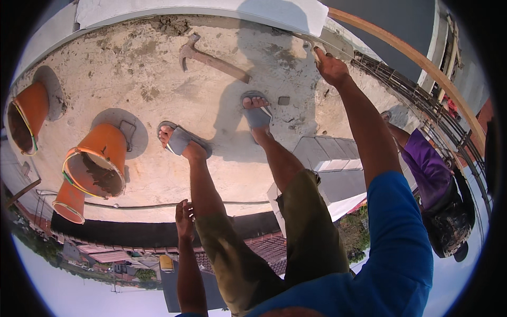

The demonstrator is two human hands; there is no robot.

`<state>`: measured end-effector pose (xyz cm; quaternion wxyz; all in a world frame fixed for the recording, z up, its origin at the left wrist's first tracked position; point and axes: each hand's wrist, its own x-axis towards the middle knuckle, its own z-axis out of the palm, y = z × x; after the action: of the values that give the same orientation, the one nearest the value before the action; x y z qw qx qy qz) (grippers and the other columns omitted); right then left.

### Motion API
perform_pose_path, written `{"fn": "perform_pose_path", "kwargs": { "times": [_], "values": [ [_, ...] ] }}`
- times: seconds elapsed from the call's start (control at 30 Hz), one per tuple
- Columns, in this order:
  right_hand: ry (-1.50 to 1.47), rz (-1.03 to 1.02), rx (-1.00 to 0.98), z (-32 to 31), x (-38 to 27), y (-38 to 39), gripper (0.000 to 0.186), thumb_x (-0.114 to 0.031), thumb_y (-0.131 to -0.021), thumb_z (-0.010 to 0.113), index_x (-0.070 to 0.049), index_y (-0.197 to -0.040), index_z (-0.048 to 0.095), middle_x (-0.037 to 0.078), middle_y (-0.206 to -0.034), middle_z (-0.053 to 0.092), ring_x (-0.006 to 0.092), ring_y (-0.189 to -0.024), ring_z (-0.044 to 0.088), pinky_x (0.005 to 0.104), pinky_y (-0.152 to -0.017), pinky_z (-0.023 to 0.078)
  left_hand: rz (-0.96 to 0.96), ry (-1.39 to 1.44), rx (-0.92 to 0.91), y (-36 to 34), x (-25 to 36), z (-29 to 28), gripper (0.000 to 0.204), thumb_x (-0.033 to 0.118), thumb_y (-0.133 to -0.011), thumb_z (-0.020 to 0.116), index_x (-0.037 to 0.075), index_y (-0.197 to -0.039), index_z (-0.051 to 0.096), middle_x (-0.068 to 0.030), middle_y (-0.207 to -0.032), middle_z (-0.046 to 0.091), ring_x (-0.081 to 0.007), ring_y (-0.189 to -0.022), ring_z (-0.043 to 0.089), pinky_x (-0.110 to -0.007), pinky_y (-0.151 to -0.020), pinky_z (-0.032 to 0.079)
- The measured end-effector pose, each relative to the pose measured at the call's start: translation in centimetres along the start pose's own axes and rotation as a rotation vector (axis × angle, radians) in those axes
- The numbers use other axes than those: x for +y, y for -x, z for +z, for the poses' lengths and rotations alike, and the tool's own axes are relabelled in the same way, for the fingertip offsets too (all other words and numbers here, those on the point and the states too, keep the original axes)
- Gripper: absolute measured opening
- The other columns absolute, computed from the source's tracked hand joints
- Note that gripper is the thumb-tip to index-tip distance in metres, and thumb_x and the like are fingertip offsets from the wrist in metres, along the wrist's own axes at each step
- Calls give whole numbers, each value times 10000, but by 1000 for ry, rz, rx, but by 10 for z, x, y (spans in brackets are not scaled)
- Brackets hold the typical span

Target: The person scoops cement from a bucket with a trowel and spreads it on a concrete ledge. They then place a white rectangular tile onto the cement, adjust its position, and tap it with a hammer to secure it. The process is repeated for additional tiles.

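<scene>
My right hand reaches out to the far right, index finger stretched toward the end of a row of white blocks. Nothing is plainly visible in it. My left hand hangs low beside my left leg, fingers loosely bent and apart, with no object seen in it. On the rough concrete slab beyond my feet lies a claw hammer with a wooden handle, touched by neither hand. My sandalled feet stand between the hammer and my hands.
Orange buckets stand at left: a large one with grey residue, another and a smaller one. Pale blocks are stacked right. Beyond are rebar, a wooden beam and a person in purple. Tiled roofs lie below the slab edge.
</scene>
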<state>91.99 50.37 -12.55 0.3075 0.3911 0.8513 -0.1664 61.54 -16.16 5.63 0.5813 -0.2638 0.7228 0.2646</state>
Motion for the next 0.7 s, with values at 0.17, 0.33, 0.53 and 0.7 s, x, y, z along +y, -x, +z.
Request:
{"fn": "perform_pose_path", "kwargs": {
  "times": [0.17,0.33,0.53,0.7],
  "values": [
    [-254,61,54,21,38,42,499,-212,-1013,642,-166,-1487,495,262,-1205,695,491,-1090,702,560,-929,567,30,-341,36,17,28,17,459,427,-1140,575,7,-1305,660,-102,-1163,709,-189,-1060,641,-348,-958,519],
    [-646,320,-19,51,-7,90,513,-192,-1007,646,-131,-1481,460,288,-1152,706,483,-1060,709,540,-899,575,278,-624,101,110,149,84,369,335,-1133,612,7,-1292,672,-100,-1165,729,-173,-1090,661,-336,-978,530],
    [-1600,882,-48,47,-161,33,569,-252,-1007,608,-66,-1462,320,370,-1211,697,516,-1077,730,572,-910,586,408,-617,-83,13,236,174,423,370,-1096,661,-4,-1291,689,-130,-1177,750,-190,-1086,692,-345,-972,526],
    [-1321,745,216,53,-313,-33,597,-188,-1011,617,37,-1426,252,430,-1139,661,591,-1043,686,601,-908,559,266,-570,35,-224,271,253,628,557,-1015,737,33,-1353,656,-126,-1145,762,-200,-889,732,-338,-710,566]
  ]
}}
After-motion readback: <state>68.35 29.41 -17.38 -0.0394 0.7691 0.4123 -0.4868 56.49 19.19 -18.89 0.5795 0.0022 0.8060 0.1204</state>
